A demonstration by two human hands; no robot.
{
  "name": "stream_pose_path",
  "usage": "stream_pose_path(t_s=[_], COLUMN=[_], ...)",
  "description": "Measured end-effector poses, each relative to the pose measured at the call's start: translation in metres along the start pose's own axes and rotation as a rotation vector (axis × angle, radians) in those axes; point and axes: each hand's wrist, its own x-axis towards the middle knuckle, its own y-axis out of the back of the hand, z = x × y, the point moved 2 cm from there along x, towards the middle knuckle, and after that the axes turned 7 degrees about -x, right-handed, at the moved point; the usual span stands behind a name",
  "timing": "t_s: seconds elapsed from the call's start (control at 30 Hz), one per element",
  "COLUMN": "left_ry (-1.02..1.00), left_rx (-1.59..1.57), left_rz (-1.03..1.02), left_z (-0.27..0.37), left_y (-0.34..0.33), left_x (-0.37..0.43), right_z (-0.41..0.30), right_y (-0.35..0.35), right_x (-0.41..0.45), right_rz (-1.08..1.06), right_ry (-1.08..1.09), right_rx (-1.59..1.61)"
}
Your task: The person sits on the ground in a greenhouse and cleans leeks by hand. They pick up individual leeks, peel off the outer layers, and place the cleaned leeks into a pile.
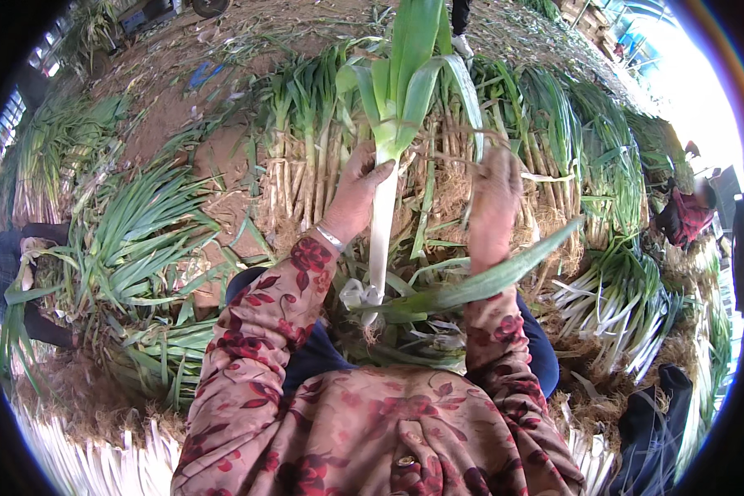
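My left hand [361, 193] grips a long green onion [382, 217] around its upper white stem. The onion stands nearly upright before me, green leaves at the top and thin roots at the bottom. A loosened green leaf [490, 282] slants from its root end across my right forearm, with pale, crumpled skin [354, 294] beside the base. To the right of the stem is my right hand [495, 198], motion-blurred with fingers bent. Thin brown strands run by its fingers, but whether it holds them is unclear.
Bundles of unpeeled onions [304, 155] stand in a row ahead. Loose onions with green tops [142, 229] lie left; peeled white ones [620, 316] lie right, near dark cloth [654, 428]. People sit at far left [12, 273] and far right [688, 214]. Leaf scraps litter the soil.
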Motion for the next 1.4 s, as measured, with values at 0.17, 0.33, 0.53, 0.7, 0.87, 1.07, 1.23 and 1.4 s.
stream_pose_path(t_s=[0.17, 0.33, 0.53, 0.7, 0.87, 1.07, 1.23, 1.4], left_ry=[-0.094, -0.070, -0.206, -0.281, -0.259, 0.049, 0.065, 0.046], left_rx=[0.047, 0.278, 0.623, 0.904, 0.938, 0.564, -0.128, -0.276], left_rz=[0.046, 0.079, -0.014, -0.071, -0.079, 0.158, 0.074, 0.053], left_z=[0.017, 0.021, -0.011, -0.043, -0.042, 0.001, 0.021, 0.031], left_y=[0.005, 0.007, 0.003, 0.006, 0.007, 0.013, 0.015, 0.022], left_x=[0.003, -0.003, -0.012, -0.021, -0.027, -0.011, 0.010, 0.020], right_z=[0.048, 0.076, -0.033, -0.086, -0.103, -0.127, 0.010, 0.059], right_y=[0.140, 0.235, 0.058, -0.105, -0.087, 0.078, 0.127, 0.065], right_x=[-0.064, -0.103, 0.005, 0.048, 0.079, 0.035, -0.059, -0.093], right_rz=[-0.575, -1.313, -0.554, -0.518, -0.264, 0.490, -0.648, -0.815], right_ry=[0.024, 0.134, 0.297, 0.438, 0.130, 0.594, -0.346, -0.053], right_rx=[-1.227, -1.817, -1.220, -1.700, -1.458, -1.056, -1.543, -0.857])
